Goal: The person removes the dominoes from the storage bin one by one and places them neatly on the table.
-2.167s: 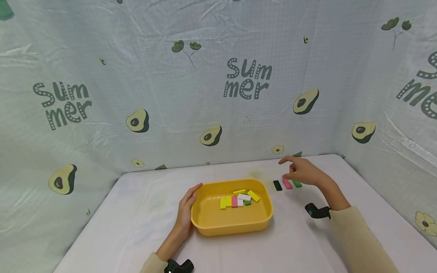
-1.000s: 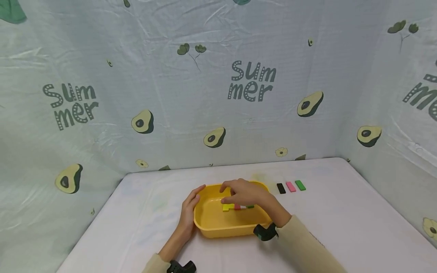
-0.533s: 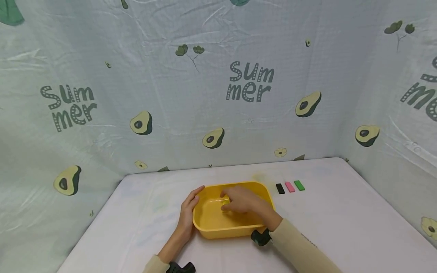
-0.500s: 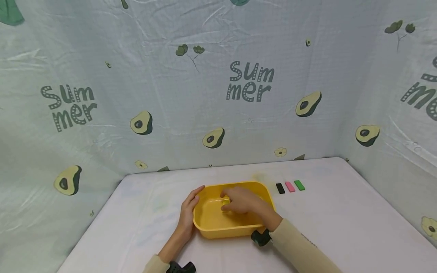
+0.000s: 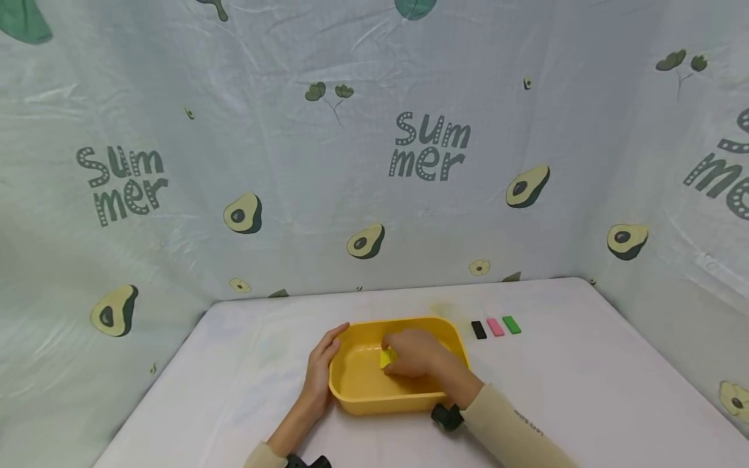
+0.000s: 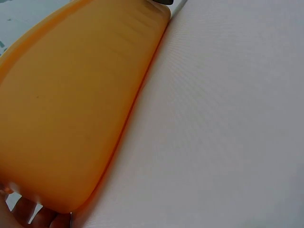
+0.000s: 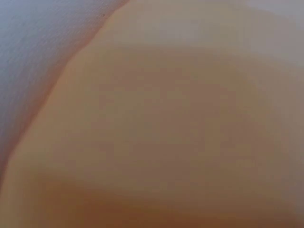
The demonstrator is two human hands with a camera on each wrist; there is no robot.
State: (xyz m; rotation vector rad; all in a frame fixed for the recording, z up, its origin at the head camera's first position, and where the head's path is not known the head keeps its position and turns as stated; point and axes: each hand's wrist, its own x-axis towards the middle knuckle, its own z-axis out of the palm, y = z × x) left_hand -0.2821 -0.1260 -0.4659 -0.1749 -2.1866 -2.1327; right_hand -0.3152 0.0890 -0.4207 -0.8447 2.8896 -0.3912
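Note:
A yellow plastic tub (image 5: 365,385) stands on the table. My left hand (image 5: 318,372) holds its left side, the thumb near the rim; in the left wrist view, fingers (image 6: 42,217) touch the tub's lower corner. Inside the tub, my right hand (image 5: 417,354) reaches down with bent fingers. A small yellow block (image 5: 384,359) shows between its thumb and index finger, which sit at the block's two ends. The other blocks in the tub are hidden beneath that hand. The right wrist view is filled by the blurred tub wall (image 7: 156,118).
Behind the tub's right side lie a black block (image 5: 478,329), a pink block (image 5: 495,327) and a green block (image 5: 512,324) in a row on the white cloth (image 5: 234,377). A printed curtain (image 5: 304,195) hangs at the back and sides.
My right hand has moved left from above the loose blocks on the table, then down into the tub around the yellow block. My left hand has stayed on the tub.

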